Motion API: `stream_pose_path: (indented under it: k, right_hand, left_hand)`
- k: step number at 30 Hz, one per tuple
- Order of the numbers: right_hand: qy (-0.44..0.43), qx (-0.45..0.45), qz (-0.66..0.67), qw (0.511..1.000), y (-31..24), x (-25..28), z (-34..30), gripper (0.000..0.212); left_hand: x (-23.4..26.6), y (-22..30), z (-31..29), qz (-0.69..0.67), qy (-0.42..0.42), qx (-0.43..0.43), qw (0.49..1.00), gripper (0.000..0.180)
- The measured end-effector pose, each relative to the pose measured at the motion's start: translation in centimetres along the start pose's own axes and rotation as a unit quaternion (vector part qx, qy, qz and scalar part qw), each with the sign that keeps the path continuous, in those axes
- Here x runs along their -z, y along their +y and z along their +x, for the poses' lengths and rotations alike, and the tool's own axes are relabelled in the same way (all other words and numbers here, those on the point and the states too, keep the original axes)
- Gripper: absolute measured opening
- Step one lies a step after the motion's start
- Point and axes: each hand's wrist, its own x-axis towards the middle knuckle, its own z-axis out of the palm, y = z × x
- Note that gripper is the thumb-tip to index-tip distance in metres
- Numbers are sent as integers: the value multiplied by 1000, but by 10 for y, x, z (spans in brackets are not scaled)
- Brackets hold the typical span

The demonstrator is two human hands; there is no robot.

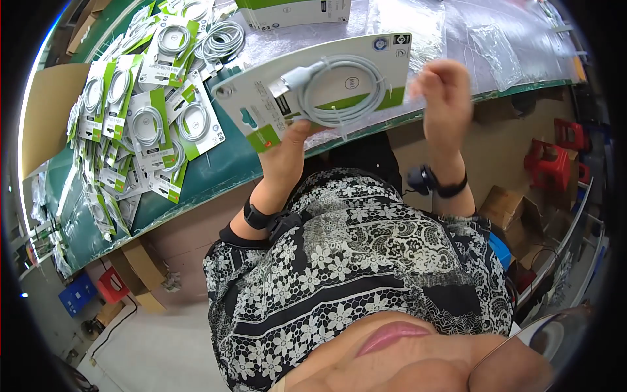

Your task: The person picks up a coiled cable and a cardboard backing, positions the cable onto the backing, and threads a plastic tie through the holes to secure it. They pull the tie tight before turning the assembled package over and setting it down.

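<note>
My left hand (285, 155) grips the lower left edge of a white and green card with a coiled cable (339, 91) on it, thumb on the front. The card is tilted over the table's front edge. The grey-white cable is fixed to the card with thin clear ties, and one tie's tail hangs below the coil. Just off the card's right end, my right hand (447, 104) is raised with its fingers curled together and slightly blurred. Whatever those fingers may hold is too small or hidden to make out.
A heap of similar carded cables (149, 125) covers the table's left side, with loose coiled cables (222, 42) beside it. A green and white box (294, 13) stands behind. Clear plastic bags (493, 55) lie at the right. Red stools (548, 164) and cardboard boxes (511, 214) stand below.
</note>
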Motion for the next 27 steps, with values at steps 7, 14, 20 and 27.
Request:
stream_pose_path:
  k: [7,14,20,27]
  right_hand:
    - [-85,-45,33,995,26,-33,-10,45]
    - [-150,-8,22,988,33,-33,-7,48]
    - [-149,3,33,988,45,-38,-9,43]
    - [-79,-81,233,966,58,-39,-20,38]
  left_hand:
    - [-11,5,2,-207,-36,119,970,32]
    - [-10,3,-1,-222,-35,144,964,34]
    - [-3,-6,-3,-194,-23,150,969,35]
    - [-5,0,4,-227,-69,116,965,35]
